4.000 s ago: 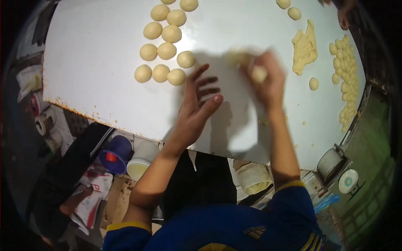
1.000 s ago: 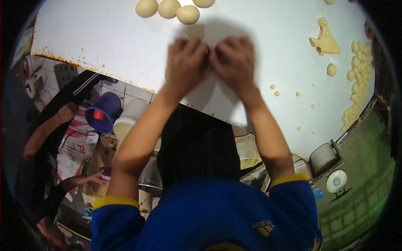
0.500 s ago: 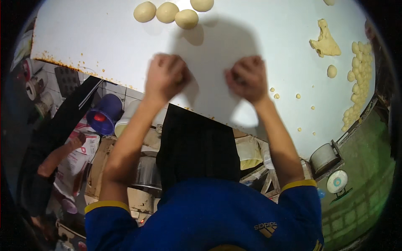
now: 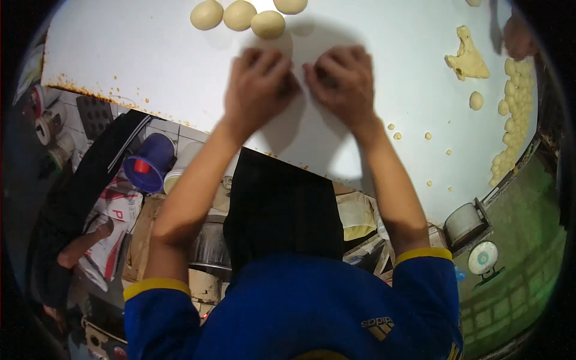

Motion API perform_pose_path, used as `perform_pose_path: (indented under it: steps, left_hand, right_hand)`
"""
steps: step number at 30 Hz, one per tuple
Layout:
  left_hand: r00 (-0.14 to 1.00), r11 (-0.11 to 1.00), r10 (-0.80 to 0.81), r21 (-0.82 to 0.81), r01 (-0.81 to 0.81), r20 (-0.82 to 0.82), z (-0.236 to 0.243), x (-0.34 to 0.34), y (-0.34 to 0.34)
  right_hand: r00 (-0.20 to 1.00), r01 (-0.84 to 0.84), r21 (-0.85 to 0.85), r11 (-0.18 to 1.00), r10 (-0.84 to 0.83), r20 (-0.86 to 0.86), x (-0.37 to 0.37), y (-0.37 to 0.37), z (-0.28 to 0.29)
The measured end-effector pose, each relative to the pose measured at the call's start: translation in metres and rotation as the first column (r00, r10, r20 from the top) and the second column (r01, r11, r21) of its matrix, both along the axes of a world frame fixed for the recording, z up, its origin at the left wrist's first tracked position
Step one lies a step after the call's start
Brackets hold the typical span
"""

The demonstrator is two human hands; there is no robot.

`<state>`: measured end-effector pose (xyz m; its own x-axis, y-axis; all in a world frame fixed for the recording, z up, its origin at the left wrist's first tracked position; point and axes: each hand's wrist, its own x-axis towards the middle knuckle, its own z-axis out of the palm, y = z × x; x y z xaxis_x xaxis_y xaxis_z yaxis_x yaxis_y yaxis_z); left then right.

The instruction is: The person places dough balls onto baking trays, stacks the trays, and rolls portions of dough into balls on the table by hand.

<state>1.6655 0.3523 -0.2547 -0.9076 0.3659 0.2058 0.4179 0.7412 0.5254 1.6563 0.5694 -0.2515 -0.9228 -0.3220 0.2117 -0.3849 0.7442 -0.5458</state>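
Both of my hands are curled over the white tabletop (image 4: pixel 408 78), close together. My left hand (image 4: pixel 258 90) has its fingers bent down, and its palm side is hidden. My right hand (image 4: pixel 343 84) is curled the same way, its thumb toward the left hand. Whatever lies under either palm is out of sight. Just beyond the left hand, several smooth round dough balls (image 4: pixel 268 24) sit in a group. Off to the right lie a ragged flat piece of dough (image 4: pixel 469 60) and a small dough ball (image 4: pixel 476 101).
Many small dough pieces (image 4: pixel 510 99) line the table's right edge, near another person's hand (image 4: pixel 519 37). Dough crumbs (image 4: pixel 397 136) dot the surface. A metal pot (image 4: pixel 465 225) and a dial scale (image 4: pixel 483 258) stand at right. Left are a purple bucket (image 4: pixel 150 157) and another person's arm (image 4: pixel 84 243).
Both hands have moved farther from me across the table and closer together, still curled. Another person's hand has come into view at the right edge. The person at left has shifted their arm.
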Motion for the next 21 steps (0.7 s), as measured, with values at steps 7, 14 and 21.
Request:
perform_pose_path:
  steps: [7,14,21]
  left_hand:
    - [0.998,0.994,-0.033,-0.103,0.038,0.051,0.000,0.012,-0.042]
    - [0.991,0.999,-0.038,0.041,0.033,0.125,0.006,0.027,0.003]
    - [0.900,0.994,-0.038,0.110,-0.012,0.434,0.049,0.028,-0.045]
  right_hand:
    - [0.976,-0.141,0.122,0.982,0.118,0.182,0.025,0.084,-0.013]
    - [0.991,0.013,-0.071,0.997,-0.003,0.132,0.011,0.008,0.012]
    - [0.783,0.058,0.018,0.998,-0.056,0.619,0.005,0.043,0.079]
